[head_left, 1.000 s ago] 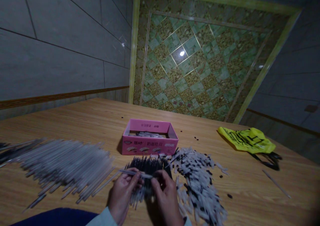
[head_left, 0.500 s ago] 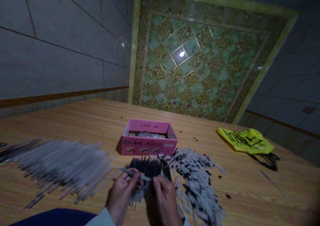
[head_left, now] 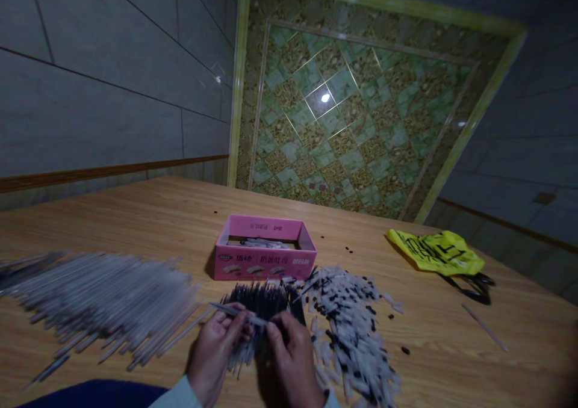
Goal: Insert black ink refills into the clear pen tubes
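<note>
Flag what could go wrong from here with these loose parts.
- The slim tube in the left hand, with the right hand at its end, might slip into the dark thin rods below and be hard to spot.
- The right hand is close to the heap of small white and black pieces; a sideways bump could scatter them. A black piece already lies apart.

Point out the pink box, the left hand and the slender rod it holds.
Pink box (head_left: 265, 266), head view: its front wall.
Left hand (head_left: 212, 346), head view: its middle.
Slender rod (head_left: 259, 321), head view: part near its lower end.
</note>
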Motion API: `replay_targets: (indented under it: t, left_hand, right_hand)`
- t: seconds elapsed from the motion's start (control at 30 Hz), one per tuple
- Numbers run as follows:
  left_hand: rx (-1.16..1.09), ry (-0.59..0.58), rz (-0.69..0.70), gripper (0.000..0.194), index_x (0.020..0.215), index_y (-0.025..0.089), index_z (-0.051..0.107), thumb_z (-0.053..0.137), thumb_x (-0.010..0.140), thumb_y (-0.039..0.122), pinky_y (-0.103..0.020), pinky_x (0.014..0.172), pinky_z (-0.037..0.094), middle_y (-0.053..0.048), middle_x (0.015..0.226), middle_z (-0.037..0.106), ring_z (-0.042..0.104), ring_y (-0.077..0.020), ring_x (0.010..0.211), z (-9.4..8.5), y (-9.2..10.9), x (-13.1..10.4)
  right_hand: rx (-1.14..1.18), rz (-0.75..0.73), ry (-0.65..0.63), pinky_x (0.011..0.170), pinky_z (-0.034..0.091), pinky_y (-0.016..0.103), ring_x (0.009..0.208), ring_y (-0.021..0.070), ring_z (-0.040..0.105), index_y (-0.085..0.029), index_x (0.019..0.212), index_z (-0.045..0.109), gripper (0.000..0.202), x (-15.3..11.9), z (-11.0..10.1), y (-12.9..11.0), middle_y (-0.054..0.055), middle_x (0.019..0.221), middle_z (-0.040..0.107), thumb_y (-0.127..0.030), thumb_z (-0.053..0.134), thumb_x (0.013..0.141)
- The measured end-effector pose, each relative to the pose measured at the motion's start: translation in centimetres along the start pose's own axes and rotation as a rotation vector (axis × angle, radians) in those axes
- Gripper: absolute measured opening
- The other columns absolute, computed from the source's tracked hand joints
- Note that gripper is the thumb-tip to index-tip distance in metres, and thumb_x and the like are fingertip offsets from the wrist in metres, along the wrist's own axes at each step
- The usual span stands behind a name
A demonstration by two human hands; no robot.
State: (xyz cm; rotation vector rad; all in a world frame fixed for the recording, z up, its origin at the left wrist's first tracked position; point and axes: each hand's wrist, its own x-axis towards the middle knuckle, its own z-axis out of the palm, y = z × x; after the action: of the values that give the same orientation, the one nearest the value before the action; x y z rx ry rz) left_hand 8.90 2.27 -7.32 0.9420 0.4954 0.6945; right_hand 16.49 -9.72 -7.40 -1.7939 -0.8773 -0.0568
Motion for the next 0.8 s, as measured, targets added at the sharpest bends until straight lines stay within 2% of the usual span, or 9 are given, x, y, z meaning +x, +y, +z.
replay_targets:
  t: [0.1,0.17,0.23,0.33,0.4,0.6,0.7,0.8]
  left_hand:
    - [0.022,-0.026,-0.005,0.036,0.088,0.016,0.057,0.076,0.063,0.033,-0.022,0.053,0.047,-0.001,0.068,0.067,0.06,-0.0122,0.057,-0.1,-0.1,-0.1]
    - [0.036,-0.037,-0.005,0.037,0.096,0.016,0.057,0.073,0.067,0.033,-0.021,0.053,0.047,-0.001,0.072,0.067,0.06,-0.0124,0.061,-0.2,0.0,-0.3]
    - [0.04,-0.038,-0.001,0.041,0.104,0.017,0.056,0.071,0.07,0.034,-0.02,0.052,0.047,-0.001,0.077,0.066,0.059,-0.0125,0.065,-0.2,0.1,-0.4]
    - [0.041,-0.031,0.006,0.045,0.108,0.016,0.056,0.071,0.069,0.034,-0.02,0.051,0.047,-0.001,0.079,0.065,0.058,-0.0124,0.065,-0.1,0.4,-0.6]
    - [0.047,-0.033,0.012,0.046,0.108,0.017,0.056,0.071,0.069,0.033,-0.021,0.052,0.048,-0.001,0.078,0.065,0.058,-0.0121,0.063,0.0,0.4,-0.5]
    - [0.008,-0.002,0.01,0.037,0.096,0.017,0.057,0.073,0.067,0.034,-0.024,0.057,0.05,-0.003,0.079,0.067,0.061,-0.0145,0.069,-0.3,0.1,-0.1]
    - [0.011,-0.005,0.015,0.034,0.092,0.017,0.057,0.072,0.068,0.035,-0.023,0.058,0.05,-0.003,0.08,0.067,0.061,-0.0142,0.07,-0.4,0.0,0.1]
    - [0.023,-0.014,0.012,0.033,0.092,0.017,0.056,0.071,0.069,0.035,-0.023,0.058,0.05,-0.002,0.079,0.067,0.061,-0.0129,0.066,-0.5,-0.2,0.1]
  right_hand:
    - [0.02,0.052,-0.043,0.049,0.027,0.021,0.051,0.0113,0.039,-0.018,0.053,0.047,0.044,0.0,0.2,0.4,-0.004,0.051,0.038,-0.042,0.043,0.09]
    - [0.05,0.097,-0.071,0.047,0.025,0.021,0.05,0.0107,0.034,-0.018,0.052,0.044,0.049,0.2,0.1,0.8,-0.005,0.05,0.034,-0.046,0.037,0.091]
    - [0.07,0.115,-0.038,0.046,0.025,0.021,0.05,0.0106,0.034,-0.018,0.052,0.046,0.049,0.6,-0.6,1.2,-0.004,0.05,0.035,-0.047,0.037,0.091]
    - [0.025,0.121,0.104,0.048,0.029,0.021,0.052,0.011,0.037,-0.018,0.055,0.048,0.041,1.5,-2.0,1.5,-0.004,0.052,0.042,-0.044,0.047,0.086]
    - [0.01,0.135,0.132,0.051,0.031,0.021,0.054,0.0115,0.04,-0.018,0.057,0.05,0.035,1.9,-2.7,1.4,-0.004,0.054,0.045,-0.041,0.053,0.083]
    - [0.095,0.049,-0.195,0.054,0.036,0.02,0.061,0.0135,0.051,-0.017,0.073,0.06,0.013,1.2,-2.2,-0.1,-0.002,0.064,0.056,-0.027,0.067,0.069]
    - [0.009,0.039,-0.179,0.057,0.036,0.02,0.065,0.0142,0.054,-0.018,0.076,0.063,0.008,0.7,-1.7,-0.5,-0.001,0.069,0.06,-0.019,0.065,0.069]
    - [-0.017,0.047,-0.161,0.057,0.036,0.02,0.066,0.0147,0.056,-0.018,0.076,0.062,0.003,0.6,-1.6,-0.6,-0.001,0.069,0.061,-0.018,0.063,0.072]
